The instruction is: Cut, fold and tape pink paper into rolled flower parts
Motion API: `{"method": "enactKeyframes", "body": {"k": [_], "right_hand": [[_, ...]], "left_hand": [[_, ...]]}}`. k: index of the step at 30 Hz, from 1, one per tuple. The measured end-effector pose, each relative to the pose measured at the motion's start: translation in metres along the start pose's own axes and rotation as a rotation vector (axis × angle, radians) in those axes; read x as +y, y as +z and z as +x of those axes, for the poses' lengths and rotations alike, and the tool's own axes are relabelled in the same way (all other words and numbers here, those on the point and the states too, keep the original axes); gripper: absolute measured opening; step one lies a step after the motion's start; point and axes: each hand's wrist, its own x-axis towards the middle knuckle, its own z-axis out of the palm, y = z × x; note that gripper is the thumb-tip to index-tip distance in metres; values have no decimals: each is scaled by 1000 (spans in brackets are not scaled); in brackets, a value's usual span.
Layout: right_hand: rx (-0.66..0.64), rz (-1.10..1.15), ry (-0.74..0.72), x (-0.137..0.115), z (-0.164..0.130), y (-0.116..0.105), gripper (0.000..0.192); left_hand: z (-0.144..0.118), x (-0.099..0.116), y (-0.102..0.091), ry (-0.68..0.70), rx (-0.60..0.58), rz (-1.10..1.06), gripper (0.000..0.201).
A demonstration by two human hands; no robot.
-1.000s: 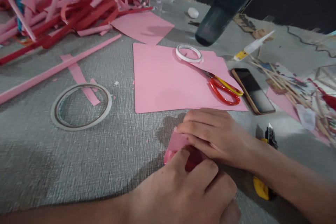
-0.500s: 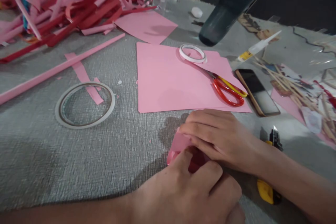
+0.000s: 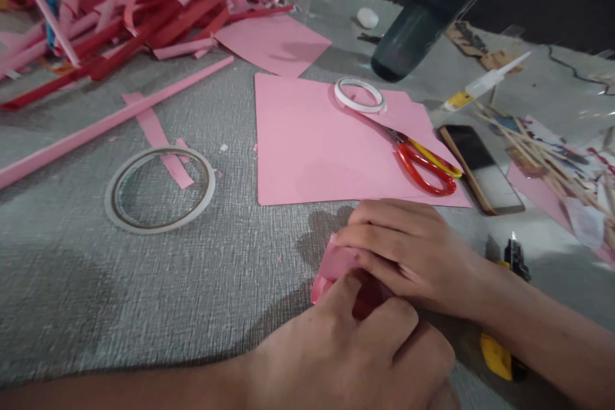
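Note:
A small folded piece of pink paper lies on the grey table between my two hands, mostly covered by them. My left hand is closed on its near side, thumb and index finger pressed in at the fold. From the far right, my right hand holds the same paper down, fingers together and curled over its edge. Just beyond lie flat pink paper sheets, with red-and-yellow-handled scissors and a small white tape roll on top.
A wide tape ring lies left, near a long pink paper strip. A heap of pink and red strips fills the back left. A dark bottle, phone, glue tube and yellow cutter are on the right.
The whole view has shifted slightly, so everything appears a little further right. Both hands keep nearly the same grip on the folded pink paper.

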Motion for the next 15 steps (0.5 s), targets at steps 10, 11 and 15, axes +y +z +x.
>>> {"method": "enactKeyframes", "body": {"k": [10, 11, 15], "right_hand": [[0, -21, 23, -4, 3, -2, 25], [-2, -24, 23, -4, 3, -2, 25], [-11, -30, -7, -2, 2, -1, 24]], "left_hand": [[0, 2, -1, 11, -37, 20, 18], [0, 2, -1, 7, -36, 24, 18], [0, 2, -1, 13, -30, 26, 17]]}}
